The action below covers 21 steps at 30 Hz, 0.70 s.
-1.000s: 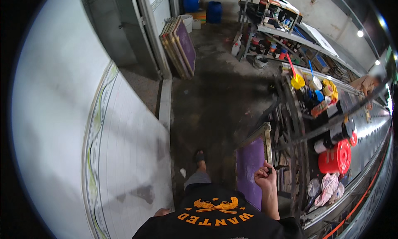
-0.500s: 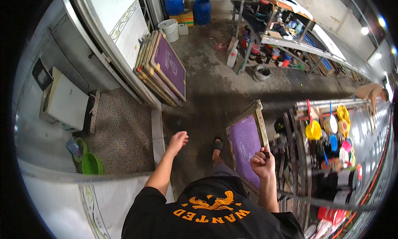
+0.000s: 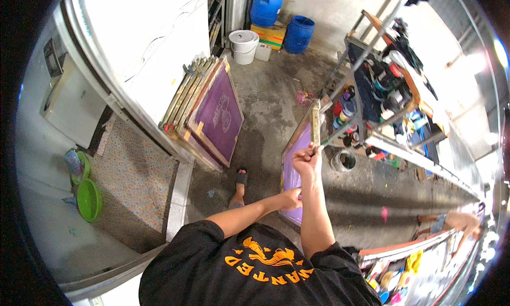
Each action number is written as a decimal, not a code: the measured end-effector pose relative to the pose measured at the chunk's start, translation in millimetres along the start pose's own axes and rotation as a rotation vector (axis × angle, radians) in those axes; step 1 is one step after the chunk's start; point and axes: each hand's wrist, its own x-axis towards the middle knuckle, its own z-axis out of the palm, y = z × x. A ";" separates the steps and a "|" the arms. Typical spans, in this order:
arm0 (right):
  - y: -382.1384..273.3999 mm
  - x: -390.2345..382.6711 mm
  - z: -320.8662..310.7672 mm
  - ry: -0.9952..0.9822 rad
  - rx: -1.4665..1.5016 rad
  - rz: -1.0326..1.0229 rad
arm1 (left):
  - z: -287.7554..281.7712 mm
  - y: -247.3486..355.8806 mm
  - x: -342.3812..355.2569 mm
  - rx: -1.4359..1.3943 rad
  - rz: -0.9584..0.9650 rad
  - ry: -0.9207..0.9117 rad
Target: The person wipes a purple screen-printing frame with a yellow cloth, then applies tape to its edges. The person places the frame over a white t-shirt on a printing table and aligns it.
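A silk-screen frame [image 3: 288, 165] with purple mesh stands tilted in front of me, and white line marks show on the mesh. My right hand [image 3: 307, 160] is closed around the frame's right-hand bar, just below its top corner. Lower down, my left hand [image 3: 290, 199] reaches across to the mesh near the frame's left edge. Its fingertips are partly hidden by my right forearm, so its grip is unclear. Ahead on the left, several similar screen frames [image 3: 217, 115] lean in a stack against the white wall.
A white lidded bucket [image 3: 244, 50] and blue barrels [image 3: 298, 35] stand at the back. On the right is a metal rack [image 3: 396, 147] crowded with ink pots. A dark-rimmed bucket [image 3: 343, 161] sits by its foot. Left, a raised doorsill [image 3: 180, 200] borders a tiled room. Another person [image 3: 461, 223] bends at far right.
I have turned right and moved forward, nearer the leaning stack. My left hand, free before, has come across to the held screen frame. My right hand keeps its hold.
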 end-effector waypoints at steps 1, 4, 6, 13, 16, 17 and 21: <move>-2.8 30.1 20.7 -0.018 -0.001 -0.023 | -17.7 0.5 26.3 -0.018 0.025 -0.004; -16.1 108.6 85.9 -0.077 0.042 -0.032 | -84.1 24.7 104.3 -0.024 0.138 0.026; -33.1 159.8 119.9 -0.105 -0.009 -0.077 | -111.6 59.0 135.4 -0.027 0.133 0.084; -38.9 290.2 264.6 -0.122 -0.017 0.041 | -250.6 117.4 263.3 0.117 0.032 0.273; -44.7 367.1 300.1 -0.167 -0.075 0.156 | -299.2 113.0 312.7 0.080 0.074 0.473; -40.8 389.7 311.3 -0.157 -0.075 0.174 | -318.5 105.2 332.4 0.113 0.135 0.525; -21.6 472.8 355.4 -0.104 -0.065 0.277 | -391.3 110.9 390.3 0.094 -0.019 0.645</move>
